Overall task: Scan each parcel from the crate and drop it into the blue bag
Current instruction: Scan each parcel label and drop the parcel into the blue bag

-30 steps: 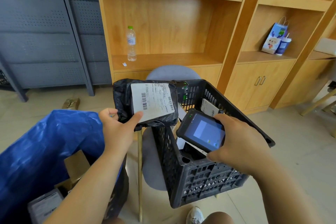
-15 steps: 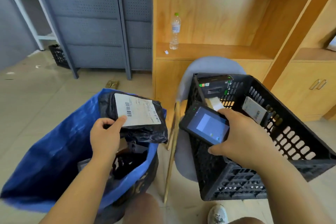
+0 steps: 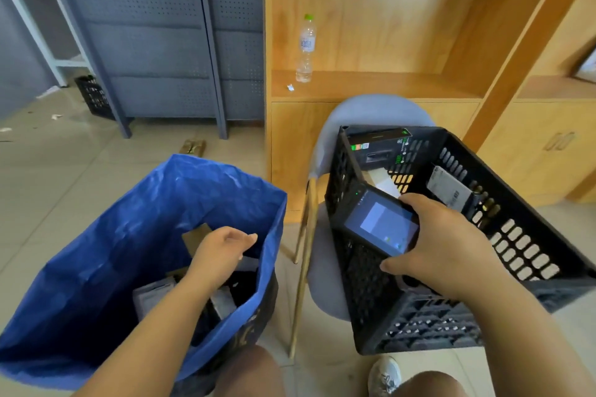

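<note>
Head view, nearest first: the left hand (image 3: 222, 255) hangs inside the mouth of the blue bag (image 3: 129, 219), fingers loosely bent and holding nothing, above the dropped parcels (image 3: 151, 296) at the bag's bottom. Just beside it, the right hand (image 3: 448, 251) grips the scanner (image 3: 377, 222), screen up, over the near-left corner of the crate (image 3: 516, 235). The crate sits tilted on a grey chair (image 3: 371, 109) and holds at least 3 more items: a black box (image 3: 377, 148) against the far wall, a pale packet (image 3: 383, 180) below it, and a grey packet (image 3: 448, 192) leaning on the right wall. I judge that 1 drop is done and the next pick is due: the left hand must cross to the crate, lift 1 item and turn its label to the scanner. Beyond, a water bottle (image 3: 306, 48) stands on a wooden shelf (image 3: 387, 84).
</note>
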The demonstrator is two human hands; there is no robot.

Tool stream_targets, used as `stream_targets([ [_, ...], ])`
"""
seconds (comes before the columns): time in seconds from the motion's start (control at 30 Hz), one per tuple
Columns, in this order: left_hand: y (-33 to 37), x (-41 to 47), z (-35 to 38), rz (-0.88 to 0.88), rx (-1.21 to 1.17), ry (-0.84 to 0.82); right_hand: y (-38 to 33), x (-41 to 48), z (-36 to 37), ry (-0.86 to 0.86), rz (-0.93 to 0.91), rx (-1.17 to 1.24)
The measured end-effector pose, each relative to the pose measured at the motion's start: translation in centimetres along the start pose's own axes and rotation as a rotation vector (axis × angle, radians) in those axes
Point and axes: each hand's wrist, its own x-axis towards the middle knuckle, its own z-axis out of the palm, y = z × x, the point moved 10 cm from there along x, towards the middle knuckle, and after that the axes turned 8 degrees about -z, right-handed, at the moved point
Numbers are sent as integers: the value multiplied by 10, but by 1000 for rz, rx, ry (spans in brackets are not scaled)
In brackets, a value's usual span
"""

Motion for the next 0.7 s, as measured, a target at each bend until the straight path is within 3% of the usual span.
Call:
stream_targets([
  [0.37, 136, -21, 111, 336, 96, -192, 124, -33, -49, 156, 215, -19],
  [0.7, 242, 42, 212, 569, 358, -101, 220, 1, -54, 235, 380, -11],
])
